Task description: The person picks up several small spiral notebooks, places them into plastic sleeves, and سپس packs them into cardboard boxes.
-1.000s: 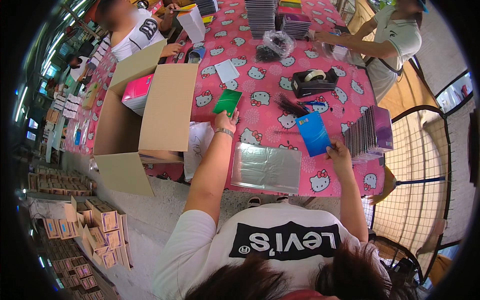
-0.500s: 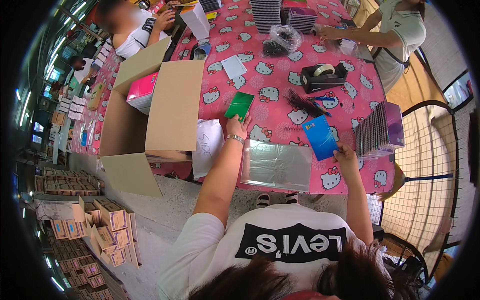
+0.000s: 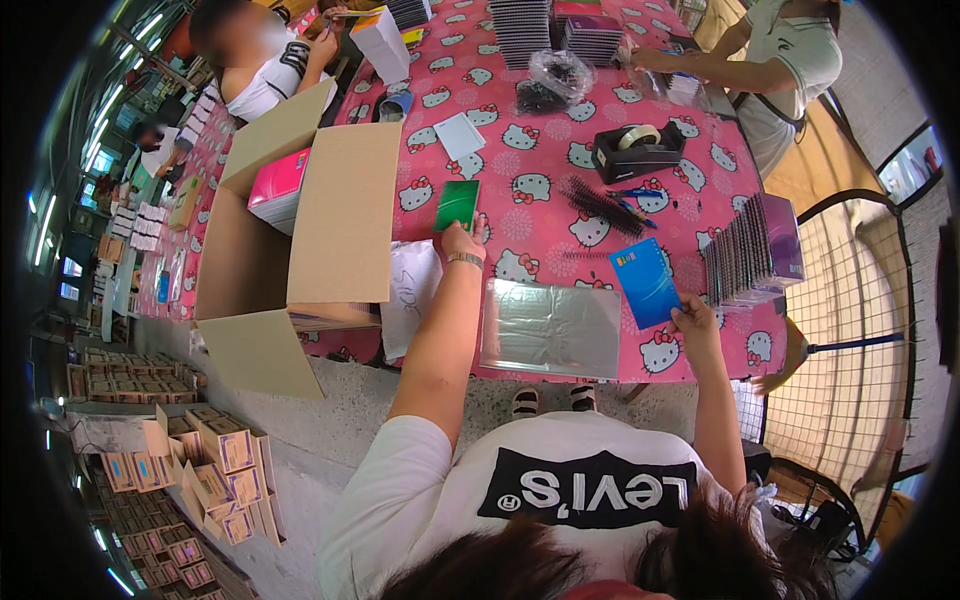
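Note:
My left hand grips the lower end of a green notebook cover, thumb and fingers at its edges, over the tabletop. To the right, my right hand pinches the lower right corner of a blue notebook cover, which tilts slightly. Between my hands, near the front edge, lies a stack of clear plastic sleeves. A white package rests under my left wrist, beside the open cardboard box. Pink-covered notebooks are inside that box.
Spiral notebooks stand in a row at right. Beyond my hands are loose black spiral bindings, pens, a tape dispenser and white cards. Two people work across the table, by further notebook stacks.
My left hand has shifted left with the green notebook cover, which now stands straighter. My right hand has moved the blue cover slightly right and toward me.

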Motion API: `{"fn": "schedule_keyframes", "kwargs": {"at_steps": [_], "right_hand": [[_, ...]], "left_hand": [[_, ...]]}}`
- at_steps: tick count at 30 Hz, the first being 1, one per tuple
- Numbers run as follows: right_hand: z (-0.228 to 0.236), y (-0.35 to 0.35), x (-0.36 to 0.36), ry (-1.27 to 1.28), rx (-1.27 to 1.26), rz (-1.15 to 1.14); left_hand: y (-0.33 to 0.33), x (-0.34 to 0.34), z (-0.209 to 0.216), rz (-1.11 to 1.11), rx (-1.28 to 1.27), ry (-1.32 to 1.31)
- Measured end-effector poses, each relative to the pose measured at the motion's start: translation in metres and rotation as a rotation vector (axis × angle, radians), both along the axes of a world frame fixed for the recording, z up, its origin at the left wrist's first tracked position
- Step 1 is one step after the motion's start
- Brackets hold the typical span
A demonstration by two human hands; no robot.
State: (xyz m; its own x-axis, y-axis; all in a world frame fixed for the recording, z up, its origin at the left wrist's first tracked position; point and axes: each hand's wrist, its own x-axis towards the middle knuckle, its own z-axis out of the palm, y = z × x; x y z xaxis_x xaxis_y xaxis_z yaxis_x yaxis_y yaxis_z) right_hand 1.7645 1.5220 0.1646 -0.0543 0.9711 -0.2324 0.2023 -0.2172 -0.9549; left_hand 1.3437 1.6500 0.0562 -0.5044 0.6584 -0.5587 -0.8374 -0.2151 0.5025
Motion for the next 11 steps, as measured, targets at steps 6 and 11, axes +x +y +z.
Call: {"fn": "schedule_keyframes", "kwargs": {"at_steps": [6,11], "right_hand": [[0.02,0.015,-0.022,0.0,0.054,0.034],[0.038,0.086,-0.077,0.072,0.076,0.136]], "left_hand": [[0.005,-0.013,-0.013,0.101,0.078,-0.036],[0.016,-0.005,0.003,0.064,-0.172,0.073]]}}
